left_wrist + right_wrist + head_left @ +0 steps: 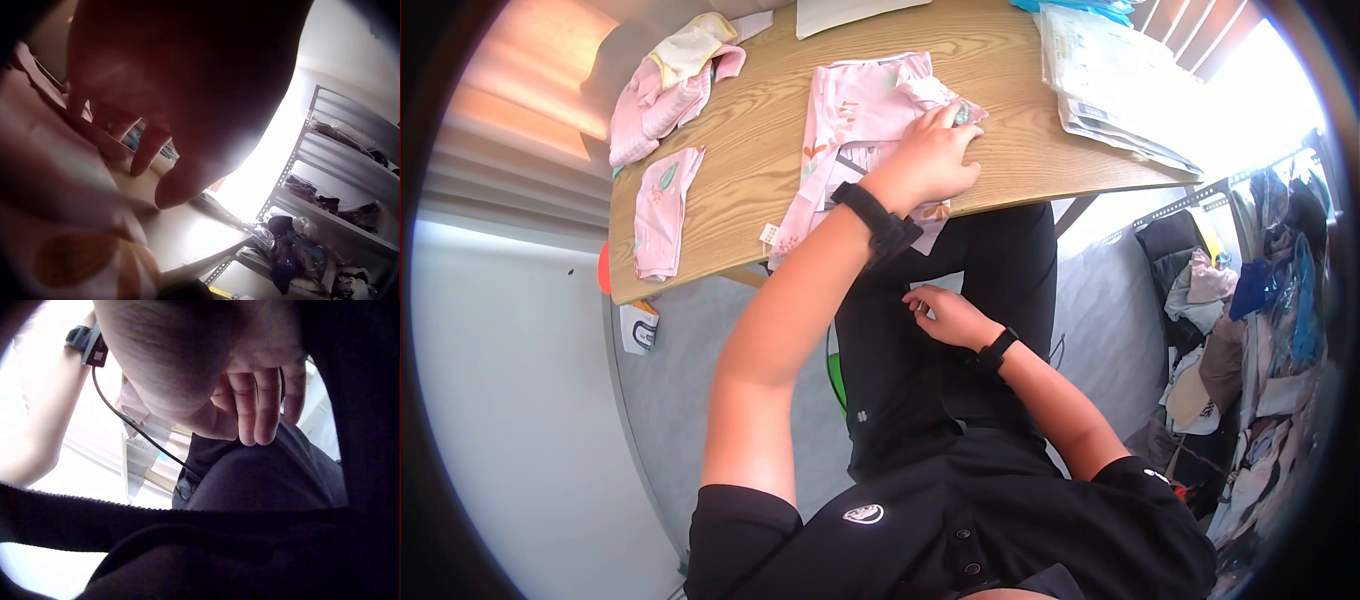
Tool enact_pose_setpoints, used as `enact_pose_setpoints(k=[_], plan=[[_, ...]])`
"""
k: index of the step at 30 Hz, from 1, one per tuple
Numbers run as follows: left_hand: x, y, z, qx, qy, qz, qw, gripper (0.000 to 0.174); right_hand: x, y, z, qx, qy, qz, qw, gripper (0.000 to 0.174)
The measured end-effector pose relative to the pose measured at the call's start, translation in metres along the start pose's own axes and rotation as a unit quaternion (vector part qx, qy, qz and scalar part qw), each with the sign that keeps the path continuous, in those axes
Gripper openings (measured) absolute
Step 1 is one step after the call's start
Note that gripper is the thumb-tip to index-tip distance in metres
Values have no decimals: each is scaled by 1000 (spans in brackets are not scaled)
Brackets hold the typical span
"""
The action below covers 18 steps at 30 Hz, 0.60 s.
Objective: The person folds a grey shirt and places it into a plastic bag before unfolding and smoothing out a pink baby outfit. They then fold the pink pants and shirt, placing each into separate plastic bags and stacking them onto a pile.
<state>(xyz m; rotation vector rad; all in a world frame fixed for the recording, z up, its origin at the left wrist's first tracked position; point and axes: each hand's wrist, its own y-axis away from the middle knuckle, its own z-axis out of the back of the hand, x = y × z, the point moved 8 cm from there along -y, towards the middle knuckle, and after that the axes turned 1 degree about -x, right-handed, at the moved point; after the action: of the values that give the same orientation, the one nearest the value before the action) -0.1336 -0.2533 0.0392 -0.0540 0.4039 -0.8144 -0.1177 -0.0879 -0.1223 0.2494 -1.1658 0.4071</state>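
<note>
Garment [875,90] beneath left hand [930,160]

Lies pink and patterned on desk [760,120], partly hanging over near edge. Touches it with left fingers open and spread. Rests right hand [950,315] near lap [910,375], fingers relaxed in loose curl.

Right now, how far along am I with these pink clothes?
The narrow pink piece at the table's left lies fairly flat, perhaps done. In hand is the patterned garment, under your left hand, its right side rumpled. Probably left: smoothing that, then the crumpled pink-and-yellow bundle.
</note>
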Motion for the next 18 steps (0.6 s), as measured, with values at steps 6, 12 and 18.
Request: enact_pose_setpoints(k=[6, 12, 18], plan=[[-6, -16, -10, 27, 33, -16, 999, 56, -2, 0, 0, 3, 0, 1, 1000, 26], [-11, -27, 0, 18, 57, 14, 998, 58, -2, 1, 4, -3, -2, -2, 1000, 26], [-2, -5, 65, -253, 142, 35, 956, 46, -3, 2, 5, 0, 2, 2, 1000, 25]])
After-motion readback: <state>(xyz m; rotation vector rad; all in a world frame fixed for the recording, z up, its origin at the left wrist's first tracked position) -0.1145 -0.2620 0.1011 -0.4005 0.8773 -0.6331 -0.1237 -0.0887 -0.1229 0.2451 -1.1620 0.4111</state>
